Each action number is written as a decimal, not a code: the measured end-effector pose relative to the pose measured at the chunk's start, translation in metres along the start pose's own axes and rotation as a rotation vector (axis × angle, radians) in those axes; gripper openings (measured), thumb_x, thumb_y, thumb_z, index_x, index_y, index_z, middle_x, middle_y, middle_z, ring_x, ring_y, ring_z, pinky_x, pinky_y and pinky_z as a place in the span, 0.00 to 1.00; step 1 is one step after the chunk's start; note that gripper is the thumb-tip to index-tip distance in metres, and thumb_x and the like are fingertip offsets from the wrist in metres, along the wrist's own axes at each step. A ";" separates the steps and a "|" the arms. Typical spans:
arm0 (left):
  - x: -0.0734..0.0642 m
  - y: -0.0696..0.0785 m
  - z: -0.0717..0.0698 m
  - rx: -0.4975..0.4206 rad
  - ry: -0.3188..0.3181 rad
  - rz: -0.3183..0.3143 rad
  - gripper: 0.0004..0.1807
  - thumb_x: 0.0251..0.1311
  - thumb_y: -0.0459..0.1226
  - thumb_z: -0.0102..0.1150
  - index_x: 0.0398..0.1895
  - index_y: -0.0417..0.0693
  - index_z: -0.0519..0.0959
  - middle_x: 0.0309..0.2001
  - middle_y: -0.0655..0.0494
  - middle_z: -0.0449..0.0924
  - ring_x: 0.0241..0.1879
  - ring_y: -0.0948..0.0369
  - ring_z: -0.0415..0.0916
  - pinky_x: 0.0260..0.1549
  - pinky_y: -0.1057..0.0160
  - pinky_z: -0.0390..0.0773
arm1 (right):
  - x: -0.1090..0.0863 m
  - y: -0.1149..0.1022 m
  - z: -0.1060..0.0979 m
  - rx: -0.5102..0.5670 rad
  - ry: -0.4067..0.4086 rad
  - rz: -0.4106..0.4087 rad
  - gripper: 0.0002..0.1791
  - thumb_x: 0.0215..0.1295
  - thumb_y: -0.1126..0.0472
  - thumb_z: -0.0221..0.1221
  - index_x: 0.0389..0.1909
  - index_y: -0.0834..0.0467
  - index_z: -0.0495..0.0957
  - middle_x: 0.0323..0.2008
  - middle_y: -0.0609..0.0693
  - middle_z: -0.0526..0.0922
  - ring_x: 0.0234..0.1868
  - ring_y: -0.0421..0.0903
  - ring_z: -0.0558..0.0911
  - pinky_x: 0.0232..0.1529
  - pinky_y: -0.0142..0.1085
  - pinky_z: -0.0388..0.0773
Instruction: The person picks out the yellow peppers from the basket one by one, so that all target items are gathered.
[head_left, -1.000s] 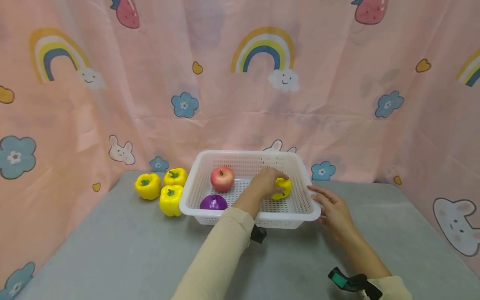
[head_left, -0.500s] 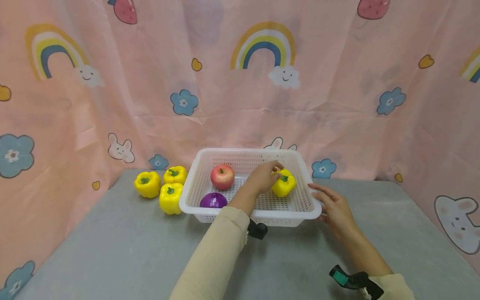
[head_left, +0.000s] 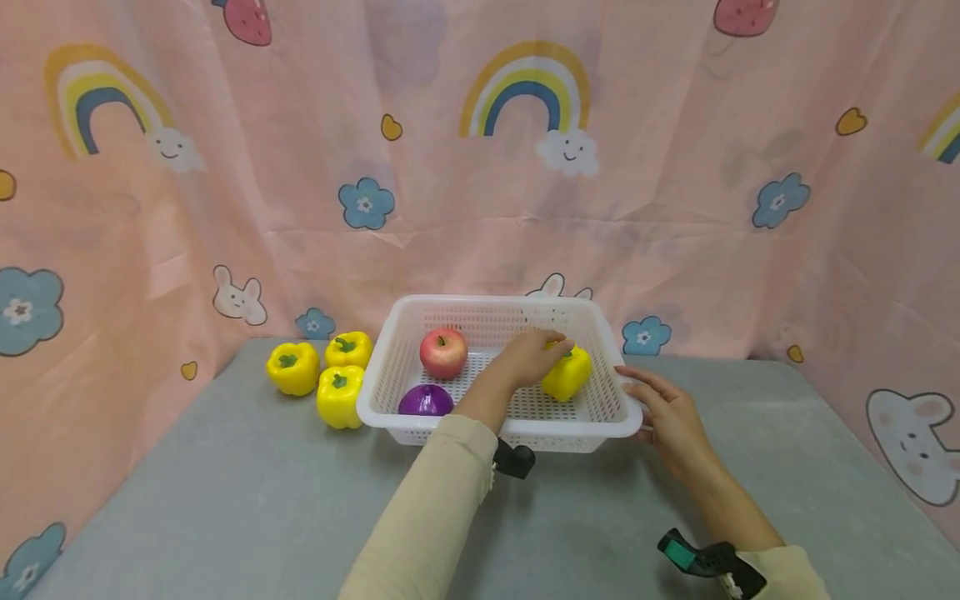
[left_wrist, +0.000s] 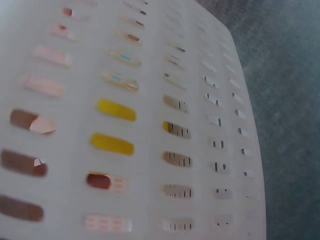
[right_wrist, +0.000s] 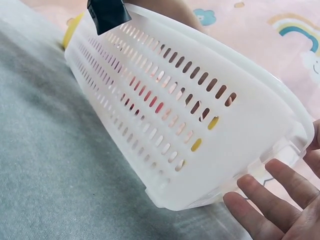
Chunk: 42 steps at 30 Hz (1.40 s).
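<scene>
In the head view, my left hand [head_left: 528,354] reaches into the white plastic basket [head_left: 491,429] and holds a yellow bell pepper [head_left: 567,375] from its upper left side. The fingers on its far side are mostly hidden. The pepper lies near the basket's right end, its stem out of sight. My right hand [head_left: 671,425] touches the right end of the basket at the rim. In the right wrist view, the fingers [right_wrist: 270,200] of that hand are extended against the basket's end wall. The left wrist view shows only the slotted basket wall [left_wrist: 150,165], with yellow behind two slots.
A red apple [head_left: 443,352] and a purple onion-like vegetable [head_left: 426,400] lie in the basket's left half. Three yellow bell peppers [head_left: 340,397] stand on the grey table [head_left: 225,500] just left of the basket. A pink printed curtain [head_left: 480,242] hangs behind.
The pepper in my left hand has been turned: its green stem faced the camera half a second ago and is now hidden. My right hand stays at the basket's end.
</scene>
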<state>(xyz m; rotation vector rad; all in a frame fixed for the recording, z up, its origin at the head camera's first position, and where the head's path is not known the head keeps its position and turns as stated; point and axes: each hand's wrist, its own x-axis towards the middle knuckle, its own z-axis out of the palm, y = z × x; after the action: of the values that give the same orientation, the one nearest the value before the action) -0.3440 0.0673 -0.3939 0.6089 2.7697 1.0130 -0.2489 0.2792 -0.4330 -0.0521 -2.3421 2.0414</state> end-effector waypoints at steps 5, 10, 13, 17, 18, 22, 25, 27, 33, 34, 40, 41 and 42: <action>-0.001 -0.002 0.002 0.001 -0.018 0.016 0.38 0.63 0.55 0.63 0.75 0.55 0.66 0.69 0.55 0.74 0.59 0.56 0.75 0.68 0.50 0.75 | 0.000 -0.001 0.001 -0.002 0.005 -0.001 0.25 0.78 0.48 0.50 0.72 0.50 0.70 0.47 0.28 0.79 0.36 0.37 0.89 0.34 0.31 0.86; 0.000 -0.001 0.002 0.024 0.011 0.038 0.37 0.62 0.48 0.68 0.74 0.56 0.67 0.68 0.53 0.74 0.60 0.56 0.74 0.69 0.52 0.73 | -0.001 -0.002 0.001 0.006 -0.002 -0.002 0.26 0.78 0.49 0.50 0.72 0.52 0.69 0.44 0.26 0.80 0.35 0.37 0.89 0.33 0.31 0.86; -0.001 0.001 0.001 0.041 0.038 0.049 0.34 0.62 0.46 0.68 0.71 0.59 0.69 0.68 0.52 0.72 0.61 0.55 0.73 0.70 0.51 0.73 | 0.000 -0.002 0.000 0.008 -0.010 -0.005 0.26 0.78 0.49 0.50 0.73 0.53 0.68 0.45 0.28 0.80 0.36 0.38 0.90 0.34 0.31 0.86; -0.007 0.004 0.003 0.037 0.077 0.042 0.29 0.61 0.46 0.69 0.66 0.61 0.73 0.67 0.53 0.72 0.59 0.55 0.72 0.68 0.51 0.74 | -0.002 0.003 -0.001 0.000 -0.009 0.008 0.25 0.78 0.50 0.50 0.72 0.53 0.70 0.46 0.29 0.80 0.37 0.39 0.90 0.35 0.33 0.87; -0.008 0.004 0.004 0.032 0.086 0.040 0.28 0.61 0.47 0.69 0.64 0.61 0.73 0.67 0.54 0.72 0.59 0.55 0.72 0.68 0.50 0.74 | -0.003 0.004 -0.001 -0.007 -0.007 0.015 0.25 0.78 0.50 0.50 0.72 0.53 0.69 0.47 0.29 0.80 0.37 0.39 0.90 0.35 0.33 0.87; -0.008 0.003 0.003 0.013 0.122 0.035 0.27 0.61 0.48 0.69 0.63 0.60 0.75 0.67 0.54 0.73 0.62 0.55 0.72 0.69 0.49 0.73 | -0.004 0.006 -0.001 -0.022 0.002 0.023 0.27 0.78 0.49 0.50 0.73 0.54 0.68 0.46 0.29 0.79 0.36 0.38 0.89 0.34 0.31 0.86; -0.006 0.004 -0.005 0.019 0.148 0.047 0.27 0.61 0.49 0.69 0.63 0.59 0.76 0.67 0.55 0.74 0.64 0.54 0.72 0.70 0.49 0.72 | -0.002 0.003 0.000 -0.026 -0.001 0.014 0.29 0.78 0.47 0.49 0.74 0.55 0.66 0.48 0.29 0.78 0.37 0.38 0.89 0.35 0.31 0.86; -0.007 0.006 -0.011 0.040 0.159 0.062 0.27 0.61 0.49 0.69 0.63 0.58 0.76 0.67 0.55 0.75 0.64 0.54 0.72 0.69 0.49 0.72 | -0.001 0.001 0.000 -0.019 -0.003 0.005 0.29 0.78 0.47 0.50 0.74 0.54 0.67 0.48 0.29 0.78 0.37 0.38 0.90 0.36 0.32 0.87; -0.021 0.011 -0.029 0.050 0.164 0.120 0.26 0.62 0.48 0.69 0.63 0.57 0.77 0.65 0.56 0.77 0.61 0.56 0.74 0.65 0.53 0.77 | 0.002 0.001 0.002 0.007 -0.031 -0.019 0.26 0.77 0.47 0.51 0.71 0.50 0.71 0.44 0.28 0.81 0.35 0.38 0.89 0.33 0.32 0.86; -0.024 0.012 -0.032 0.039 0.168 0.130 0.26 0.62 0.47 0.69 0.63 0.56 0.77 0.65 0.56 0.77 0.60 0.56 0.75 0.64 0.54 0.78 | 0.002 0.002 0.002 0.015 -0.036 -0.023 0.25 0.77 0.47 0.52 0.70 0.49 0.71 0.43 0.28 0.81 0.34 0.38 0.89 0.31 0.31 0.85; -0.047 0.013 -0.052 -0.013 0.203 0.159 0.25 0.61 0.46 0.70 0.61 0.57 0.78 0.65 0.57 0.76 0.55 0.58 0.74 0.57 0.58 0.82 | 0.003 0.003 -0.001 0.081 -0.054 -0.032 0.20 0.76 0.47 0.54 0.64 0.43 0.76 0.42 0.30 0.83 0.31 0.37 0.88 0.26 0.30 0.83; -0.051 0.013 -0.055 -0.015 0.210 0.161 0.25 0.60 0.47 0.70 0.61 0.57 0.78 0.65 0.57 0.76 0.55 0.59 0.74 0.56 0.59 0.83 | 0.003 0.003 -0.001 0.091 -0.055 -0.032 0.19 0.76 0.47 0.55 0.64 0.42 0.77 0.42 0.30 0.83 0.30 0.37 0.88 0.26 0.31 0.82; -0.056 0.012 -0.058 -0.015 0.217 0.165 0.25 0.61 0.47 0.69 0.61 0.58 0.78 0.64 0.57 0.76 0.54 0.59 0.74 0.56 0.59 0.83 | 0.003 0.003 -0.002 0.099 -0.056 -0.032 0.18 0.75 0.47 0.55 0.63 0.41 0.77 0.42 0.31 0.83 0.30 0.37 0.87 0.25 0.31 0.82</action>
<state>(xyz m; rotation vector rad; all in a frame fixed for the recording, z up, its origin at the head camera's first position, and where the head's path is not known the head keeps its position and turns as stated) -0.3040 0.0185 -0.3427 0.7793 2.9332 1.1988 -0.2519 0.2815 -0.4357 0.0454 -2.2533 2.1682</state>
